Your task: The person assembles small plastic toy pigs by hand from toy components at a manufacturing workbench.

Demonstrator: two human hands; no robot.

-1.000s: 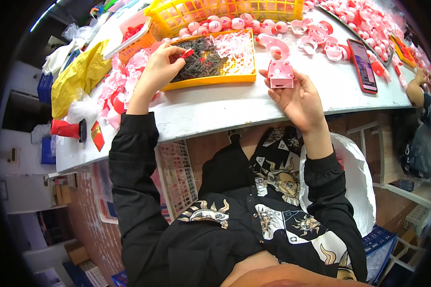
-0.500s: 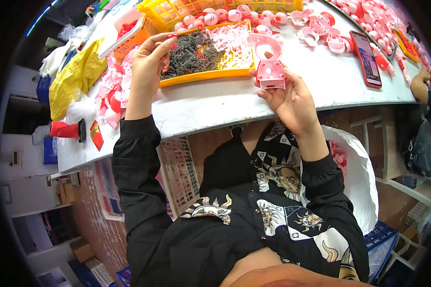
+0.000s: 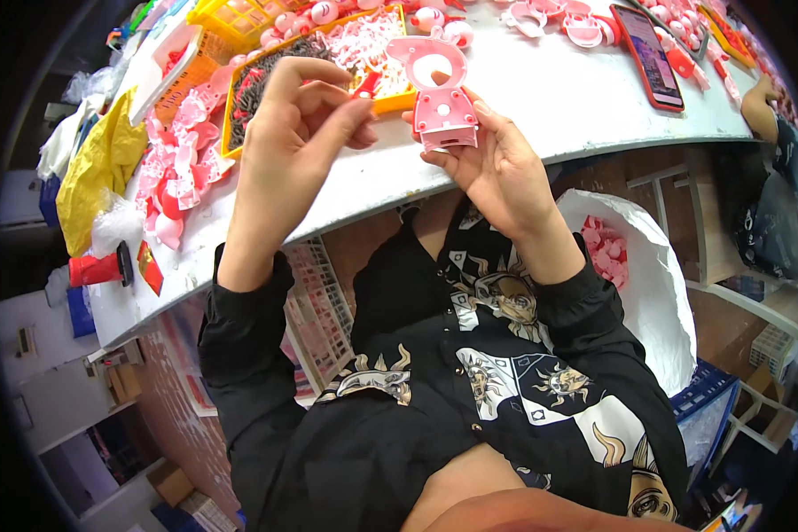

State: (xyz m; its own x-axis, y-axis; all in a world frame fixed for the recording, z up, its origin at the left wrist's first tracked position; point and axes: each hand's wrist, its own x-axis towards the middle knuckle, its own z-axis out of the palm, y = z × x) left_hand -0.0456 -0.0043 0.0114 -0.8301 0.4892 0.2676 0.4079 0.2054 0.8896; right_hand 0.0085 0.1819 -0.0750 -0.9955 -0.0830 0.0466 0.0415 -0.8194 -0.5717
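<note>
My left hand (image 3: 306,137) pinching small red piece (image 3: 368,85) at thumb tip, just left of pink shell (image 3: 444,113). My right hand (image 3: 504,168) grasping that shell low down, over white table (image 3: 372,173). Yellow tray (image 3: 394,104) right behind, phone (image 3: 649,58) lying farther right.

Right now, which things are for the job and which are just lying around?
For the job:
pink plastic piece, in the right hand
small red piece, in the left hand
probably the yellow tray of small parts

Just lying around, it seems:
phone
yellow sheet
</note>
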